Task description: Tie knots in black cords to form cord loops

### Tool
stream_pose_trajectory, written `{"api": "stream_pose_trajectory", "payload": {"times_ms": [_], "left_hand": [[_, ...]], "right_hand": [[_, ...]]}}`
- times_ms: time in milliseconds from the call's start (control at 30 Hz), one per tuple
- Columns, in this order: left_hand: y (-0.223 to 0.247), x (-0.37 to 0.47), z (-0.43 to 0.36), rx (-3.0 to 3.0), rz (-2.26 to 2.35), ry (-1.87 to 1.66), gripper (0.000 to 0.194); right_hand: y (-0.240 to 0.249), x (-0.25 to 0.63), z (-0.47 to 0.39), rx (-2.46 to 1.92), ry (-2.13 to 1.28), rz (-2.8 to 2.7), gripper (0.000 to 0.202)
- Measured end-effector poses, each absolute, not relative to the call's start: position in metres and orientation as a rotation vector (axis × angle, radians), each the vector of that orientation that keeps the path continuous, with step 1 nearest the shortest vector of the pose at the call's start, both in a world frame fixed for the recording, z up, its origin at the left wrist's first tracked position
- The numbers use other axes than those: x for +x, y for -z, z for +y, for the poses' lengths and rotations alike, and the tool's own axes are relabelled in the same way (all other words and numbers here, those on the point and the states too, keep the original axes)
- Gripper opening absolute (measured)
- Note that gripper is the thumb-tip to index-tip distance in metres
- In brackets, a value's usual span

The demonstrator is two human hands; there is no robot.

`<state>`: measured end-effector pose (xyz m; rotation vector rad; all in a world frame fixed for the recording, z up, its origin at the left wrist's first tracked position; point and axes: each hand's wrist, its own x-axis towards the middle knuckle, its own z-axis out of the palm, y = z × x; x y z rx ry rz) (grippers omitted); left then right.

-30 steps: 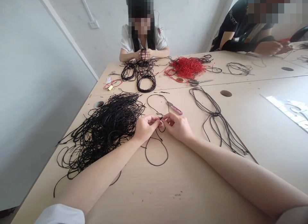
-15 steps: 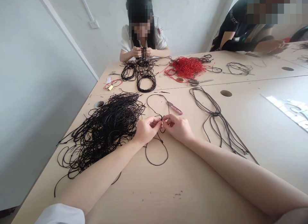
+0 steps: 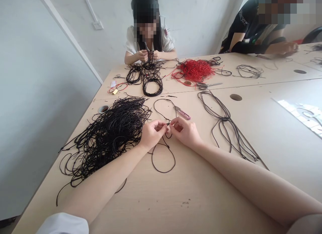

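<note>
A thin black cord (image 3: 175,160) lies in loops on the table, one loop beyond my hands and one nearer to me. My left hand (image 3: 153,133) pinches it at a small dark knot between thumb and forefinger. Close against it on the right, my right hand (image 3: 184,129) pinches the same cord beside the knot. Just beyond my right hand rests a pair of pink-handled snips (image 3: 183,112). A large tangled pile of black cords (image 3: 113,133) lies left of my left hand.
At right lies a knotted black cord bundle (image 3: 225,119). Farther back are red cords (image 3: 197,70), black-handled scissors (image 3: 202,86), coiled black cords (image 3: 153,87) and a tape roll (image 3: 103,109). Two people sit across the table (image 3: 161,200), one holding black cords.
My fingertips have shifted slightly at the knot, and the cord between them sits a little differently. The hands of the person at the back right have moved slightly.
</note>
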<state>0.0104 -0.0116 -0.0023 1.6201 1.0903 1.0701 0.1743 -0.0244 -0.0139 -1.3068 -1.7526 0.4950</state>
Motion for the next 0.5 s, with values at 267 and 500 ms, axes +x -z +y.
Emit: {"api": "stream_pose_trajectory", "payload": {"times_ms": [267, 500], "left_hand": [[0.0043, 0.0089, -0.0073, 1.448, 1.118, -1.072, 0.025], [0.0028, 0.0095, -0.0092, 1.484, 1.092, -1.085, 0.024]], "right_hand": [[0.0043, 0.1783, -0.0283, -1.238, -0.696, -1.522, 0.018], [0.0082, 0.1763, -0.0293, -1.255, -0.483, -1.714, 0.008]]}}
